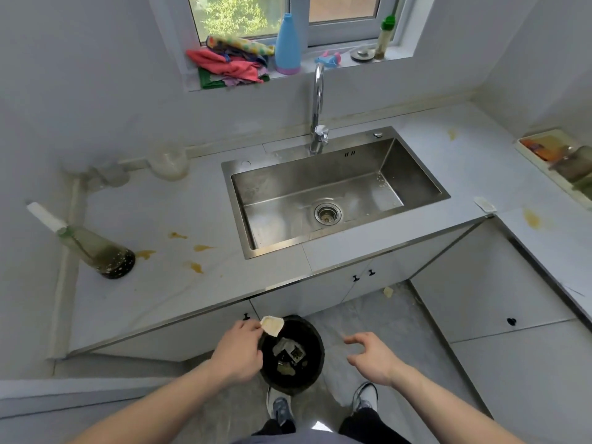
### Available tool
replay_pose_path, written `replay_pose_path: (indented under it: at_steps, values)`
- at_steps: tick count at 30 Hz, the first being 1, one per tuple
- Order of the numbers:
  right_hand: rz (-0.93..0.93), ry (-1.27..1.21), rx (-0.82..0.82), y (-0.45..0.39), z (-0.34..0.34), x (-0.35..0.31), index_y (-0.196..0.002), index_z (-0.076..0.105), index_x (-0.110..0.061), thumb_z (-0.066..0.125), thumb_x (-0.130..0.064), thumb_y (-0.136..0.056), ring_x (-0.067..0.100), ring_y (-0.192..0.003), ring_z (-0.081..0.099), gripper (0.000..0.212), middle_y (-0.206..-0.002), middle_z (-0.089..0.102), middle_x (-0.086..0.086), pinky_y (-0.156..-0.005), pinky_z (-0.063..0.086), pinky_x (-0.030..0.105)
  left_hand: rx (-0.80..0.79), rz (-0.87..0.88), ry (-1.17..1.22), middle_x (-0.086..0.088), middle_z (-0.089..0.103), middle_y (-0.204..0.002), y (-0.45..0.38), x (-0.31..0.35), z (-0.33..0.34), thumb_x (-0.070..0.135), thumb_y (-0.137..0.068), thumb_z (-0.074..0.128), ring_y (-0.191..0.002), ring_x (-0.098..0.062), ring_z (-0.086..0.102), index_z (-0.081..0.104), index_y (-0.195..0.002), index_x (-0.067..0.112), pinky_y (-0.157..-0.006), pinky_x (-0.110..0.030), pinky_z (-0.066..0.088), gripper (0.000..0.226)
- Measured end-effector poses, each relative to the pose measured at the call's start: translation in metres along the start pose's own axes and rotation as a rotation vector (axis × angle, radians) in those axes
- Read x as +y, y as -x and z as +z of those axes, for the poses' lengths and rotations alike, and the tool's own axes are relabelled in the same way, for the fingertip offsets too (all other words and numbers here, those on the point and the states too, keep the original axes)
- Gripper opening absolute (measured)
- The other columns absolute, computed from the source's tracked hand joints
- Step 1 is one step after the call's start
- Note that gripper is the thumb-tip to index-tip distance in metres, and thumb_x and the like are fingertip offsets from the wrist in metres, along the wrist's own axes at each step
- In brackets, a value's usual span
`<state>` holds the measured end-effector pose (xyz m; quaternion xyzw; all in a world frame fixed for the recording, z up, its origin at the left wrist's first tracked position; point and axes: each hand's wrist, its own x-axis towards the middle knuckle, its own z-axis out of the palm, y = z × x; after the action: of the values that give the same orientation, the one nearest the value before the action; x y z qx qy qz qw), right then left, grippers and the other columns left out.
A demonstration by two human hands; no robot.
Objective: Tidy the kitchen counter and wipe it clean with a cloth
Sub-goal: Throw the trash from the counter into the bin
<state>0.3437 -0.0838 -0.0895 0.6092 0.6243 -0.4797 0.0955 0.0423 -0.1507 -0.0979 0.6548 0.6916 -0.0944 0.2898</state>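
Observation:
My left hand [237,350] pinches a small stained scrap of paper [272,325] over the rim of a black waste bin [315,370] on the floor, which holds several bits of rubbish. My right hand [373,358] hovers to the right of the bin with relaxed fingers and holds nothing. The grey counter [192,203] carries several yellow-brown stains [195,267] on its left part. Another scrap [485,205] lies on the counter right of the steel sink [336,190]. A pile of coloured cloths [230,64] lies on the windowsill.
A glass bottle with dark residue [99,251] stands at the counter's left. A tall tap [318,107] rises behind the sink. A blue bottle [287,46] and a green-capped bottle [384,36] stand on the sill. A tray with jars [560,158] sits far right. A scrap [388,292] lies on the floor.

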Motion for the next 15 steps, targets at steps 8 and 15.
replay_pose_path:
  at_steps: [8,15]
  values:
    - [0.045,-0.052,0.052,0.012,-0.010,0.027,-0.134,0.057,-0.022,0.060,-0.018,-0.091,0.018,-0.134,0.045,0.044,-0.146,0.039,0.001,-0.101,0.034,0.017,-0.206,0.013,-0.193,-0.004,0.043,-0.146,-0.037,0.042,0.022,0.025,-0.082,0.051,-0.131,-0.029,0.042,0.049,-0.140,0.008,-0.107,-0.041,0.041,0.060]
    - [0.046,-0.138,0.104,0.021,-0.035,0.059,-0.135,0.055,-0.026,0.059,-0.022,-0.092,0.012,-0.118,0.054,0.043,-0.146,0.038,-0.004,-0.092,0.043,0.017,-0.245,-0.032,-0.095,-0.001,0.032,-0.156,-0.047,0.065,0.016,0.026,-0.078,0.049,-0.138,-0.028,0.036,0.045,-0.144,0.016,-0.113,-0.041,0.037,0.067]
